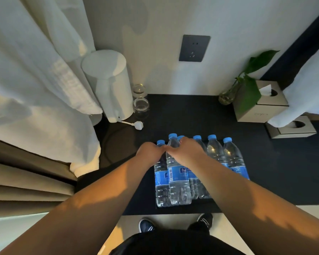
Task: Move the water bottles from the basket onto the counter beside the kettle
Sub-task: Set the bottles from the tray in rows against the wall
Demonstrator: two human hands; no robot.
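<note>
Several clear water bottles with blue caps and blue labels stand in a tight group on the black counter. My left hand grips the neck of the leftmost bottle, whose cap shows just above the knuckles. My right hand curls over the top of a bottle behind the front bottle; only part of that bottle's cap shows. Two more bottles stand untouched to the right. The white kettle stands at the back left. No basket can be made out.
Beside the kettle sit a small glass jar and the kettle's white plug and cord. A wall socket is above. A plant in a glass vase and a tissue box stand back right. White fabric hangs at left.
</note>
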